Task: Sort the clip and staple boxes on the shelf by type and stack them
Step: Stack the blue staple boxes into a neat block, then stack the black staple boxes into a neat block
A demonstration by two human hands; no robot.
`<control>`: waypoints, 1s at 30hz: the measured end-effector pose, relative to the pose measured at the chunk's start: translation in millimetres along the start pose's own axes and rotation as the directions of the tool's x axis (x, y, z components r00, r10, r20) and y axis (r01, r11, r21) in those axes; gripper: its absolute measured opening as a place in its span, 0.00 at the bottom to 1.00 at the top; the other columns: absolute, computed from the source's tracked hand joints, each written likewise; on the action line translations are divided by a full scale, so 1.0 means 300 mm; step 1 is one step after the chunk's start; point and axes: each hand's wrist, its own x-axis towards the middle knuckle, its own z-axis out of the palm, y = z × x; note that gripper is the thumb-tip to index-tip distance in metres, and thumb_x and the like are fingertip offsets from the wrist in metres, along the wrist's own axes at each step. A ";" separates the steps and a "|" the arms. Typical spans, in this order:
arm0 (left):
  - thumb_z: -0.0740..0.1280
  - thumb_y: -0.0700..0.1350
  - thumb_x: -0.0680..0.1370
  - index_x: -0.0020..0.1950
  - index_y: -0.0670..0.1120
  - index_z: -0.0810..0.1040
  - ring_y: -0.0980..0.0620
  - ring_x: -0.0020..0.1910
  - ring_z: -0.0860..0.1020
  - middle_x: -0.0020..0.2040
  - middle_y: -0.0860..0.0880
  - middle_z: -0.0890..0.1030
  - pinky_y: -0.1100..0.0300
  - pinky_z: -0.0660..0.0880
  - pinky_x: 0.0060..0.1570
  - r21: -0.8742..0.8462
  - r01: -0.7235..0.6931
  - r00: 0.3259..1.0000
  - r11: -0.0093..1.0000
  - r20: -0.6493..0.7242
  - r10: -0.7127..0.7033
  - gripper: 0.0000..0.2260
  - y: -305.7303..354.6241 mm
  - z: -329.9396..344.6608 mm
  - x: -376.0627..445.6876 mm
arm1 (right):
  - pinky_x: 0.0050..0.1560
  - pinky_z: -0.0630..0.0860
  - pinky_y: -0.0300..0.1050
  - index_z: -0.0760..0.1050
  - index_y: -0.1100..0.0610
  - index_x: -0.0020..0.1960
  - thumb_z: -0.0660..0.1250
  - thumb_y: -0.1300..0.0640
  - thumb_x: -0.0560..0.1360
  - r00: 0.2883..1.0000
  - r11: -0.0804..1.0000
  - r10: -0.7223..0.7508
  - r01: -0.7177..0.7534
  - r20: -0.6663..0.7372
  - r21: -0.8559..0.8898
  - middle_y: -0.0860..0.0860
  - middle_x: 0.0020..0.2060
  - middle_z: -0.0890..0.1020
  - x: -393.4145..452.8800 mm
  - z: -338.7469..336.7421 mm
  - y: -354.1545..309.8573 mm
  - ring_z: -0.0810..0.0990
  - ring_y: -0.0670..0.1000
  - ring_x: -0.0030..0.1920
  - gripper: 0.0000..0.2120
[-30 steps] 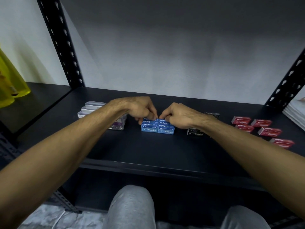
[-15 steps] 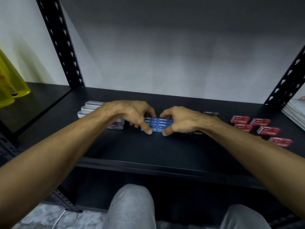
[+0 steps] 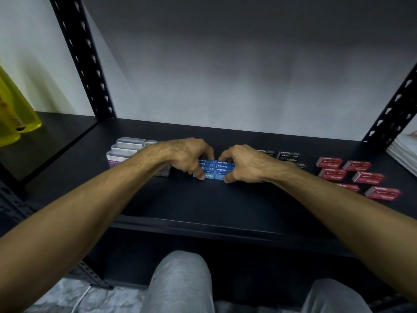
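A block of blue staple boxes (image 3: 216, 168) sits mid-shelf on the black shelf board (image 3: 203, 204). My left hand (image 3: 186, 157) grips the block's left side, thumb at the front and fingers over the back. My right hand (image 3: 244, 163) grips its right side the same way. Clear paper clip boxes (image 3: 126, 150) stand in a group to the left, partly behind my left forearm. Black staple boxes (image 3: 288, 156) lie just right of my right hand. Several red staple boxes (image 3: 356, 172) are scattered at the far right.
A yellow translucent bottle (image 3: 15, 123) stands on the neighbouring shelf at the left. Black perforated uprights (image 3: 83, 57) frame the bay on both sides. A stack of white paper (image 3: 404, 152) lies at the far right. My grey-clad knees (image 3: 180, 283) are below the shelf edge.
Both hands have dropped from pinching the top of the blue boxes to clasping the block's sides, thumbs at the front. The block looks squared together. The view has shifted slightly.
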 end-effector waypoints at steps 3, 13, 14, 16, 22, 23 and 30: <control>0.77 0.47 0.70 0.58 0.52 0.77 0.48 0.44 0.82 0.47 0.47 0.83 0.52 0.81 0.46 -0.006 0.003 1.000 1.000 0.000 -0.003 0.19 -0.001 0.002 0.000 | 0.33 0.70 0.40 0.78 0.49 0.59 0.76 0.51 0.67 1.000 1.000 0.002 -0.001 0.006 -0.002 0.45 0.43 0.78 0.000 -0.002 -0.001 0.76 0.43 0.40 0.21; 0.78 0.48 0.69 0.61 0.52 0.76 0.46 0.45 0.82 0.50 0.46 0.83 0.52 0.80 0.47 -0.019 0.020 1.000 1.000 0.013 -0.020 0.22 0.010 -0.002 -0.012 | 0.35 0.70 0.39 0.75 0.50 0.62 0.77 0.50 0.67 1.000 1.000 0.004 -0.004 0.028 0.006 0.47 0.49 0.79 -0.005 -0.004 -0.001 0.77 0.43 0.42 0.25; 0.78 0.50 0.69 0.62 0.53 0.76 0.47 0.47 0.82 0.51 0.48 0.82 0.51 0.80 0.50 -0.017 0.023 1.000 1.000 0.014 -0.023 0.23 0.010 -0.005 -0.014 | 0.36 0.71 0.40 0.75 0.50 0.63 0.77 0.49 0.67 1.000 1.000 0.001 -0.001 0.021 0.002 0.47 0.51 0.79 -0.007 -0.007 0.002 0.77 0.44 0.43 0.27; 0.77 0.56 0.68 0.66 0.54 0.74 0.50 0.53 0.79 0.57 0.53 0.80 0.52 0.77 0.56 0.012 0.023 1.000 1.000 -0.003 -0.023 0.28 0.007 -0.022 -0.023 | 0.42 0.74 0.41 0.72 0.51 0.67 0.77 0.47 0.65 1.000 1.000 0.000 0.000 -0.009 0.000 0.47 0.56 0.78 -0.017 -0.024 0.012 0.76 0.45 0.48 0.33; 0.69 0.61 0.74 0.65 0.54 0.76 0.55 0.52 0.77 0.57 0.56 0.78 0.64 0.70 0.46 -0.037 -0.057 0.958 0.998 -0.283 0.044 0.22 0.056 -0.087 -0.031 | 0.52 0.74 0.42 0.74 0.49 0.66 0.74 0.43 0.68 0.996 0.996 0.053 -0.047 -0.077 0.071 0.44 0.53 0.78 -0.111 -0.133 0.097 0.77 0.44 0.51 0.28; 0.68 0.58 0.76 0.62 0.53 0.77 0.56 0.50 0.77 0.55 0.55 0.80 0.66 0.69 0.43 -0.042 -0.094 0.943 0.995 -0.324 0.075 0.17 0.079 -0.086 -0.024 | 0.51 0.74 0.41 0.75 0.48 0.65 0.72 0.44 0.70 0.993 0.995 0.069 -0.061 -0.094 0.084 0.44 0.52 0.79 -0.132 -0.148 0.114 0.78 0.44 0.51 0.25; 0.69 0.48 0.78 0.56 0.52 0.81 0.60 0.44 0.79 0.47 0.56 0.81 0.69 0.72 0.41 -0.112 -0.252 0.912 0.961 -0.359 0.198 0.08 0.286 0.003 0.040 | 0.37 0.69 0.33 0.80 0.45 0.52 0.68 0.51 0.73 0.979 0.992 0.125 -0.119 -0.158 0.047 0.37 0.39 0.79 -0.308 -0.206 0.232 0.78 0.39 0.42 0.08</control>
